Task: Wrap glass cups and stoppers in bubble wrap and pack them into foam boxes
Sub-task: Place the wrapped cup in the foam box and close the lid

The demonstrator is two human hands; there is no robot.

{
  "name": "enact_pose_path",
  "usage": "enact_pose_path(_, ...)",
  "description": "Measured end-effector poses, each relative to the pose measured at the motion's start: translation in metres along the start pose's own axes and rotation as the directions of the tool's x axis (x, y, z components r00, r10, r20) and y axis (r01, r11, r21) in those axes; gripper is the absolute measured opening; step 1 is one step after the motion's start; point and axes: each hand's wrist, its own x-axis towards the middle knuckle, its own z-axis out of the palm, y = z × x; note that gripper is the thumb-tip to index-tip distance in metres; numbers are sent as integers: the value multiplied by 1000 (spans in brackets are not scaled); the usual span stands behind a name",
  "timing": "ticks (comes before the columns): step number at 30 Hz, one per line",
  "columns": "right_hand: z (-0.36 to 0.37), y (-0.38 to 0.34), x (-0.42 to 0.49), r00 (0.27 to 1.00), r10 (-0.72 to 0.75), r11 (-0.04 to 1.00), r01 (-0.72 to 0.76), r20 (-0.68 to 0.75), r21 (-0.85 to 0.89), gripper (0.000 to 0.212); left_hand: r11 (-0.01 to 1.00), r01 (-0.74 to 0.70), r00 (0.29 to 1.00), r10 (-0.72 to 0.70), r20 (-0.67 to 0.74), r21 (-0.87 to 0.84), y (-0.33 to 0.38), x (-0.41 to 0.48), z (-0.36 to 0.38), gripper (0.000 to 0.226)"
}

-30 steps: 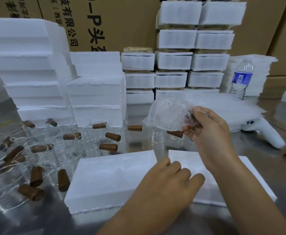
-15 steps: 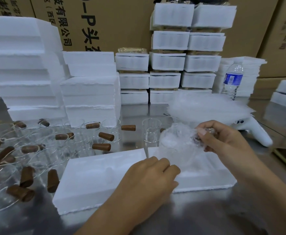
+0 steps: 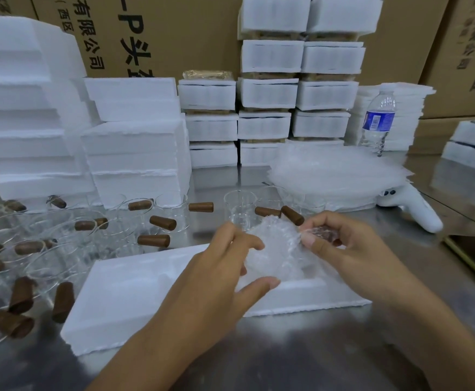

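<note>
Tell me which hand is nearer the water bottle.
Right. The right hand, pinching the bubble-wrapped bundle, is in front and slightly left of the water bottle; the left hand holds the bundle's other side, farther left.

A bubble-wrapped bundle [image 3: 275,255] sits over the right half of the open white foam box [image 3: 134,294], cupped by the left hand [image 3: 225,266] and pinched at its end by the right hand [image 3: 343,249] (something brown shows through the wrap there). Clear glass cups [image 3: 239,210] stand on the surface [image 3: 315,348] behind and leftward, with brown stoppers [image 3: 157,239] lying on their sides among them. Flat bubble wrap sheets [image 3: 335,176] are piled at the back right.
</note>
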Motion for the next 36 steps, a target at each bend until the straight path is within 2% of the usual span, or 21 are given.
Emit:
enact_pose_path(2,-1,1,1,999,36,999,-37,24,14,6,1000,11,1000,-11,21,17,-1,1,0,64)
enact_pose_path(4,-1,2,1,997,68,997,-70,38,36,6,999,19,998,-21,52,27,0,2,-1,67)
enact_pose_path(10,-1,-1,3,993,106,981,-112,49,157,9,1000,-16,999,15,49,13,2,1,-6,49)
enact_pose_path(13,-1,-1,4,992,91,991,-99,88,94,7,1000,18,999,-19,30,11,4,2,-6,50)
enact_pose_path(17,1,1,1,995,70,997,-68,67,-25,12,997,71,997,-71,24,-2,4,3,-5,34)
enact_pose_path(20,3,4,-2,999,47,989,-46,-1,-142,12,997,70,997,-70,36,23,4,3,-3,41)
enact_pose_path(23,2,5,-3,994,-3,942,-33,-108,-333,8,996,51,996,-56,72,71,5,3,-3,51)
enact_pose_path(25,1,6,-4,983,-14,915,-61,-182,-398,13,995,52,994,-60,89,89,5,3,-3,57)
enact_pose_path(29,3,14,-3,976,51,891,-141,-213,-432,17,997,41,991,-48,123,58,8,3,-4,61)
enact_pose_path(33,3,17,-4,973,77,908,-159,-217,-388,21,998,51,992,-55,117,37,7,2,-4,46)
enact_pose_path(36,1,17,-4,976,78,913,-152,-206,-378,20,998,61,986,-56,155,-31,8,1,-6,55)
